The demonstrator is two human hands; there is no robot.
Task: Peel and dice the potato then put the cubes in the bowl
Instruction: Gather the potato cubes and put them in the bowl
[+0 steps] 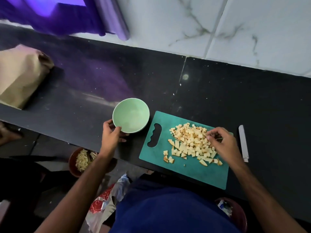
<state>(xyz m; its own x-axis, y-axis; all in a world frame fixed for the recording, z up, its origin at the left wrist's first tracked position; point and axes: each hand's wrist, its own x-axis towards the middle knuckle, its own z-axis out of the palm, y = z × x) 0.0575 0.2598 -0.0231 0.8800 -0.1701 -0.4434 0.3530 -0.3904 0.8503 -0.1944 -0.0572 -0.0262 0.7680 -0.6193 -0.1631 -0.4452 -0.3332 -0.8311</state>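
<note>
A: Start with the biggest thing. Why does the one black counter [218,91] carry everything in a row?

B: So nothing has to travel far, I'd say. On it lies one teal cutting board [188,170], its handle slot turned to nine o'clock, toward the one pale green bowl [131,115] — the bowl stands just beside the board's left edge and looks empty.

A: And the paper bag [21,74]?

B: One, folded shut, far off at ten o'clock from the bowl. It looks parked out of the way.

A: The hands, then.

B: Two. The left hand [111,135] grips the bowl's near rim at about seven o'clock, fingers curled round the edge — probably to steady it or draw it closer to the board. The right hand [222,143] rests on the three o'clock side of the pile, fingertips bent in among the cubes; whether it has actually pinched any, I cannot tell.

A: The potato itself?

B: All potato cubes [190,142] now, one loose heap in the middle of the board, too many to count — dozens, with a few strays toward six o'clock. None sits in the bowl yet, so dicing seems done and the transfer is what remains.

A: The knife [243,142]?

B: One, laid flat on the counter at three o'clock from the board, apart from the right hand, likely to free that hand for scooping.
</note>
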